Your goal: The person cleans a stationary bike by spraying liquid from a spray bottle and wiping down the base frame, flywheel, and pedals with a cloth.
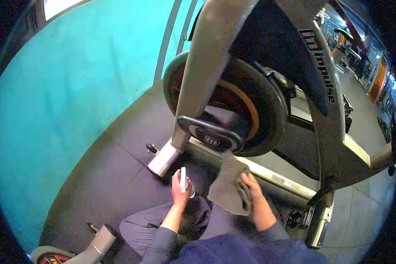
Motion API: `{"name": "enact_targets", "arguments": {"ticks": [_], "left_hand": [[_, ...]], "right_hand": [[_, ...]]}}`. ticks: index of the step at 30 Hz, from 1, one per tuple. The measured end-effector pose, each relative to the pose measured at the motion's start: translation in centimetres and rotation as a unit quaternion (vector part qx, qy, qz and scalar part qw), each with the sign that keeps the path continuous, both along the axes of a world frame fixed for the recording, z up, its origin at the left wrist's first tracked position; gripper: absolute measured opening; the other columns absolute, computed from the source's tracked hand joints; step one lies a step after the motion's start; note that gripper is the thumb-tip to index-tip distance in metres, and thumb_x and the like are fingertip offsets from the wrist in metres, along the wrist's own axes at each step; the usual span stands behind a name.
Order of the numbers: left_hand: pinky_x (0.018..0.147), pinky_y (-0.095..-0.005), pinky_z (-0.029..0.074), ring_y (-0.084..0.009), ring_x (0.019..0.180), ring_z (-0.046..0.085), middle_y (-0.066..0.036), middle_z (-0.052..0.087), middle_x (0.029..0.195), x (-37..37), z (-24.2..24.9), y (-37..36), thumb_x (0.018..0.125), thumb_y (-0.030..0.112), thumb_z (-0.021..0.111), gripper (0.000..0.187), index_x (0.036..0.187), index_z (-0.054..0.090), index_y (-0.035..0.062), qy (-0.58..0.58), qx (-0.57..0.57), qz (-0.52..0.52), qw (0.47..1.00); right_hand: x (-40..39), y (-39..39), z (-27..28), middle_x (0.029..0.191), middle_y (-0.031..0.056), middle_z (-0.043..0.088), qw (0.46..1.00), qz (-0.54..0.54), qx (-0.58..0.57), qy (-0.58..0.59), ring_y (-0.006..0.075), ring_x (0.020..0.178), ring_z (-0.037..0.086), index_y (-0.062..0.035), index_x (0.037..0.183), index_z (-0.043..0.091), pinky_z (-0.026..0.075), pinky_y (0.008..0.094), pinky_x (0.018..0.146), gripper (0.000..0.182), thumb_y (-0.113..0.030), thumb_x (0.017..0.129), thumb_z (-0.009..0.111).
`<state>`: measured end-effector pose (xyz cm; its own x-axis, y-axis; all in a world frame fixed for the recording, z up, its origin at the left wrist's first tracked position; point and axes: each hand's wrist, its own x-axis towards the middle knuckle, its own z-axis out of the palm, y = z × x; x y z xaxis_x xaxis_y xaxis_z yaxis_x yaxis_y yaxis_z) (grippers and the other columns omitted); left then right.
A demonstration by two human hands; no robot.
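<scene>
My left hand (178, 190) is wrapped round a spray bottle (183, 179) with a white trigger head, held above my lap; its lower body is mostly hidden by the hand. In my right hand (258, 202) a grey cloth (229, 185) hangs bunched, gripped along its right side. The cloth's upper end overlaps the lower rail of a grey exercise bike (198, 75) in front of me. Just above the cloth is the bike's black crank cover (212, 140). The bike's round flywheel (268, 105) is behind it.
A silver stabiliser foot (163, 159) juts out on the left, and another foot (320, 226) stands at the right. Part of a second bike (99, 244) shows at lower left. A turquoise wall (75, 88) rises beyond the dark floor mats (105, 176). More gym equipment (350, 48) stands far right.
</scene>
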<state>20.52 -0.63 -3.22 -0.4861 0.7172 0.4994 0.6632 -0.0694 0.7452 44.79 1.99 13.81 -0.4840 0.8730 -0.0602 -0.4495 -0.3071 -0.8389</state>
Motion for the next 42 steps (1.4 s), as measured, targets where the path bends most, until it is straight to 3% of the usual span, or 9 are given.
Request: {"name": "enact_targets", "arguments": {"ticks": [3, 5, 11, 12, 17, 20, 35, 41, 42], "left_hand": [[0.082, -0.0374, 0.051, -0.0286, 0.092, 0.064, -0.015, 0.059, 0.108, 0.5, 2.7, -0.8, 0.081, 0.017, 0.064, 0.049, 0.125, 0.049, 0.0012, 0.082, 0.007, -0.071, 0.994], [0.082, -0.0387, 0.05, -0.0315, 0.098, 0.059, -0.016, 0.058, 0.108, 0.9, 4.9, -1.5, 0.065, 0.01, 0.066, 0.064, 0.126, 0.048, 0.0011, 0.086, -0.033, -0.156, 0.983], [0.103, -0.0436, 0.032, -0.0295, 0.119, 0.048, -0.012, 0.054, 0.123, 4.5, 17.6, -0.7, 0.063, 0.011, 0.069, 0.077, 0.135, 0.041, 0.0031, 0.21, 0.002, -0.156, 0.965], [0.088, -0.0399, 0.045, -0.0327, 0.1, 0.059, -0.013, 0.061, 0.109, 5.4, 19.9, -0.4, 0.067, 0.003, 0.064, 0.063, 0.128, 0.049, 0.001, 0.193, 0.052, -0.156, 0.967], [0.082, -0.0342, 0.048, -0.0284, 0.092, 0.062, -0.012, 0.063, 0.094, 7.7, 24.9, 0.1, 0.07, -0.001, 0.064, 0.035, 0.104, 0.061, -0.0005, 0.027, 0.056, -0.233, 0.97], [0.083, -0.0301, 0.046, -0.0195, 0.093, 0.061, -0.008, 0.062, 0.094, 8.7, 24.7, 0.7, 0.07, -0.002, 0.066, 0.035, 0.105, 0.061, -0.0012, -0.095, 0.038, -0.24, 0.965], [0.084, -0.0305, 0.046, -0.0232, 0.094, 0.06, -0.011, 0.059, 0.1, 10.0, 23.3, 3.4, 0.069, -0.004, 0.065, 0.034, 0.102, 0.062, -0.0007, -0.139, 0.075, -0.244, 0.957], [0.076, -0.0275, 0.051, -0.0174, 0.093, 0.065, -0.008, 0.06, 0.097, 8.6, 17.9, 2.0, 0.074, -0.007, 0.061, 0.036, 0.108, 0.054, -0.0016, -0.077, 0.052, -0.257, 0.962], [0.075, -0.0309, 0.051, -0.0212, 0.089, 0.065, -0.01, 0.06, 0.095, 8.7, 16.7, 1.7, 0.072, -0.005, 0.063, 0.032, 0.103, 0.057, -0.0007, -0.126, 0.035, -0.23, 0.964]], "right_hand": [[5.2, 0.1, -3.6, 0.12, 0.0122, 0.058, 0.986, -0.134, -0.095, -0.009, 0.0277, 0.106, 0.057, -0.004, 0.133, 0.042, 0.046, 0.0401, 0.092, 0.071, -0.038, 0.078, 0.07], [7.4, 0.2, -3.2, 0.115, 0.0125, 0.06, 0.984, -0.17, -0.06, 0.0, 0.0286, 0.103, 0.059, -0.0031, 0.13, 0.045, 0.047, 0.0413, 0.092, 0.065, -0.037, 0.079, 0.068], [9.9, 2.0, -4.1, 0.113, 0.0123, 0.06, 0.971, -0.196, -0.064, 0.122, 0.0266, 0.099, 0.06, -0.0026, 0.125, 0.048, 0.049, 0.0397, 0.088, 0.048, -0.03, 0.087, 0.059], [9.7, 2.2, -4.0, 0.111, 0.0118, 0.061, 0.966, -0.211, -0.071, 0.131, 0.0262, 0.098, 0.061, -0.0025, 0.124, 0.049, 0.05, 0.0388, 0.087, 0.045, -0.028, 0.088, 0.057], [10.5, 2.5, -4.8, 0.108, 0.0118, 0.062, 0.971, -0.213, 0.002, 0.105, 0.0251, 0.097, 0.061, -0.0024, 0.123, 0.051, 0.05, 0.0386, 0.084, 0.044, -0.027, 0.088, 0.058], [10.9, 2.4, -4.3, 0.107, 0.0113, 0.063, 0.959, -0.254, -0.059, 0.111, 0.0253, 0.095, 0.062, -0.0028, 0.121, 0.053, 0.05, 0.0383, 0.085, 0.044, -0.03, 0.087, 0.06], [10.4, 3.0, -4.6, 0.109, 0.0098, 0.063, 0.955, -0.271, -0.073, 0.09, 0.024, 0.097, 0.061, -0.0025, 0.121, 0.053, 0.05, 0.038, 0.086, 0.045, -0.029, 0.086, 0.061], [8.1, 2.1, 1.3, 0.122, 0.0136, 0.055, 0.895, -0.423, 0.133, 0.05, 0.0275, 0.111, 0.054, -0.0015, 0.132, 0.044, 0.043, 0.0397, 0.096, 0.052, -0.021, 0.087, 0.06], [8.2, 2.7, 1.1, 0.125, 0.0153, 0.051, 0.805, -0.508, 0.295, -0.087, 0.0296, 0.113, 0.05, -0.0016, 0.131, 0.047, 0.041, 0.0408, 0.096, 0.051, -0.018, 0.085, 0.061]]}}
